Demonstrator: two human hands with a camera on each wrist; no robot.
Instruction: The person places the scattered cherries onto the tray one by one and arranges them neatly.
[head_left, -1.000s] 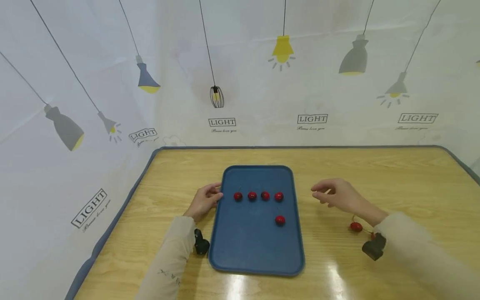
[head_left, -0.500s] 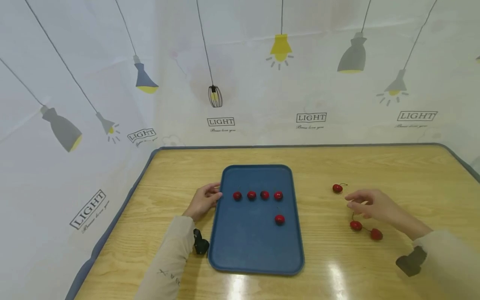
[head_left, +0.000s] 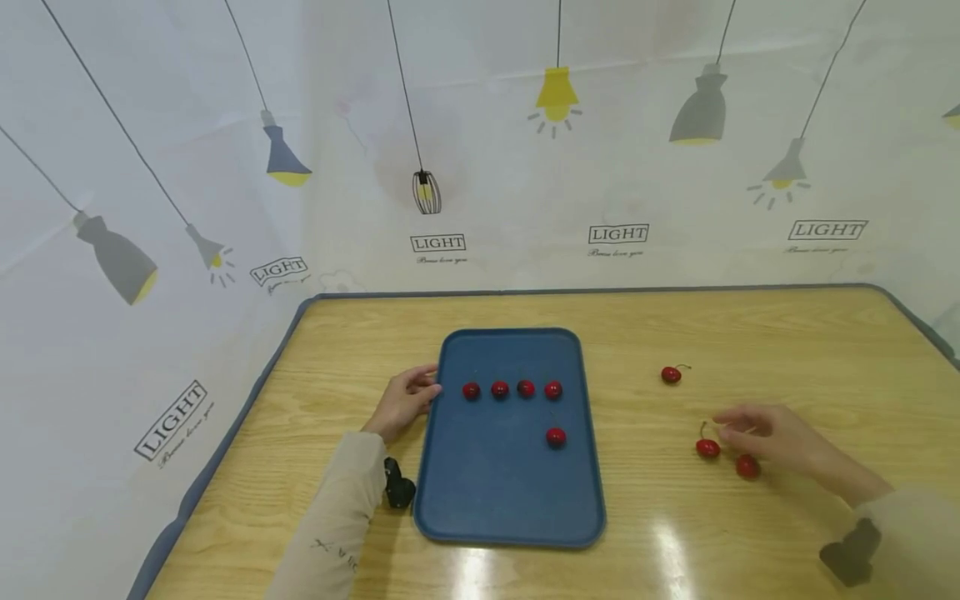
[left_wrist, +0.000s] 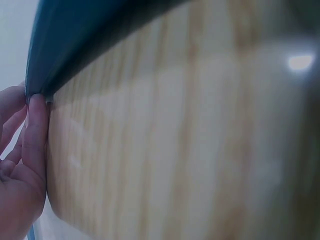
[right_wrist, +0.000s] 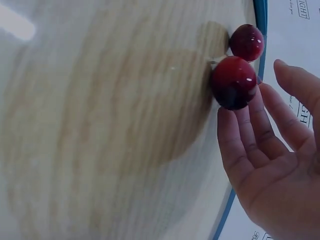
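Observation:
My left hand (head_left: 405,404) holds the left rim of the blue tray (head_left: 510,508), with the thumb over the edge; in the left wrist view its fingers (left_wrist: 35,130) lie against the tray's edge. Beyond the tray's right side, my right hand (head_left: 780,437) is low over the table beside two red cherries, one farther left with its stem up (head_left: 708,448) and one right below the fingers (head_left: 747,467). In the right wrist view the thumb stands apart, and the fingertips are right at the nearer dark-red cherry (right_wrist: 233,82), not closed round it; another cherry (right_wrist: 247,42) sits behind.
On the tray, several cherries (head_left: 500,389) form a row across the upper part, with a single cherry (head_left: 556,437) below the row's right end. Another stemmed cherry (head_left: 671,375) lies farther back on the wooden table (head_left: 645,517). A lamp-printed wall covering (head_left: 525,183) rises behind.
My right hand has moved right, away from the tray, then down to the two cherries. The farther-back cherry it covered has come into view. The left hand stays at the rim.

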